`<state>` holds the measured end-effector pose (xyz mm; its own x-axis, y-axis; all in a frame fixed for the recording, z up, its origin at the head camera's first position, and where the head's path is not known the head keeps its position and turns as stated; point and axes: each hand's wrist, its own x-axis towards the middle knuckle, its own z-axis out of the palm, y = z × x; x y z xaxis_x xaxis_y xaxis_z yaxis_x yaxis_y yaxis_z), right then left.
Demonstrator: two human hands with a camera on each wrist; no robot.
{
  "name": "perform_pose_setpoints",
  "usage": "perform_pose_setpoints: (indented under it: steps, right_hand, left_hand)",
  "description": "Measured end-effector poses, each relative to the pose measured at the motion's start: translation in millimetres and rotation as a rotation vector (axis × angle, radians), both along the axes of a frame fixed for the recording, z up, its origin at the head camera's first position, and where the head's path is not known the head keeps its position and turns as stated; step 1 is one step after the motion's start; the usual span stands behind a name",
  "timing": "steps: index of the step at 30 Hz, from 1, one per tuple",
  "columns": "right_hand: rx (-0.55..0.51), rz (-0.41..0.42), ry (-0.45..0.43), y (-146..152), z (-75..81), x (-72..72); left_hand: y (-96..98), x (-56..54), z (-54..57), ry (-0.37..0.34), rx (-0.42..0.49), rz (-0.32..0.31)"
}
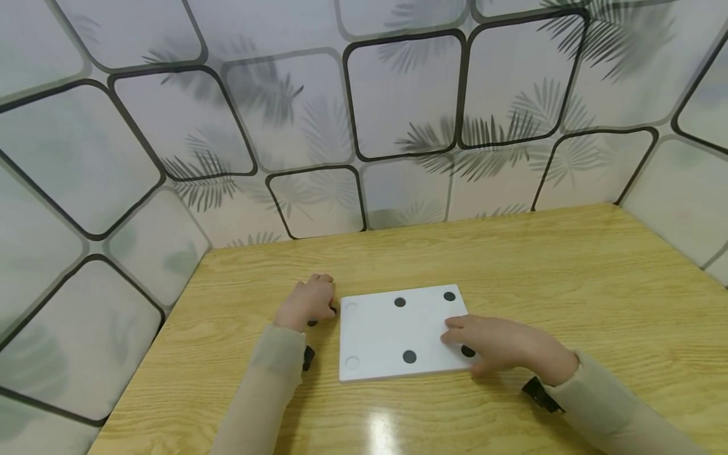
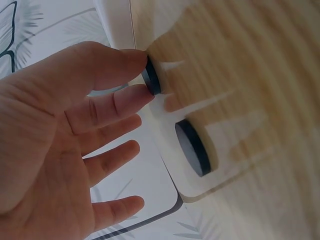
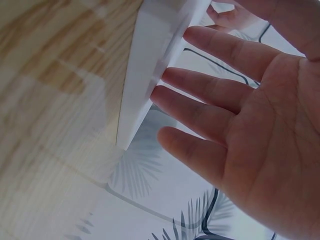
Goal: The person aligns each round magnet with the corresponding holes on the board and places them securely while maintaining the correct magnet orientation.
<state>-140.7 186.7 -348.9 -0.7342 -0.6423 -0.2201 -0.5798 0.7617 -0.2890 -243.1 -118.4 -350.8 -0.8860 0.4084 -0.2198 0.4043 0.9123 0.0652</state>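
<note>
A white rectangular board lies on the table, with several black discs in it and two bare round recesses along its left end. Left of the board, my left hand is down at the tabletop. In the left wrist view its thumb and index finger pinch a small black disc by the edge, low over the wood. A second black disc lies on the table beside that hand. My right hand rests over the board's right end, its fingers extended and touching the board, partly hiding a black disc.
The wooden table meets a patterned wall panel at the back, with more panels at left and right. Dark wrist-worn devices sit under both cuffs, the right device close above the table.
</note>
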Motion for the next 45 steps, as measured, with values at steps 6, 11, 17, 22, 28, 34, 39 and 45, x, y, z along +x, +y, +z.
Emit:
perform_pose_setpoints:
  steps: [6,11,17,22,28,34,39,45]
  right_hand:
    - [0.002,-0.01,-0.008,0,0.6,0.5]
    - [0.003,-0.019,-0.021,-1,1.6,1.1]
    - [0.008,-0.021,-0.024,-1,2.5,1.1]
    - [0.002,-0.016,-0.024,-1,2.9,1.0]
    - [-0.001,-0.006,-0.012,-1,2.3,0.7]
    - [0.008,-0.027,-0.03,-1,0.9,-0.3]
    - [0.016,-0.041,-0.032,-2,0.7,-0.9]
    - [0.018,-0.032,-0.041,-2,1.2,-0.8]
  left_hand:
    - [-0.6,-0.3,-1.2,0.001,-0.021,-0.015]
    - [-1.2,0.9,-0.3,0.023,-0.039,-0.039]
    - [-1.7,4.8,3.7,0.055,-0.041,-0.066]
    - [-0.8,10.8,8.0,0.076,-0.017,-0.097]
    - [4.8,20.5,11.6,0.108,-0.054,-0.15]
    - [10.8,29.5,13.3,0.141,-0.096,-0.181]
    - [13.7,37.0,12.6,0.156,-0.117,-0.223]
    - [16.8,49.1,11.2,0.152,-0.128,-0.26]
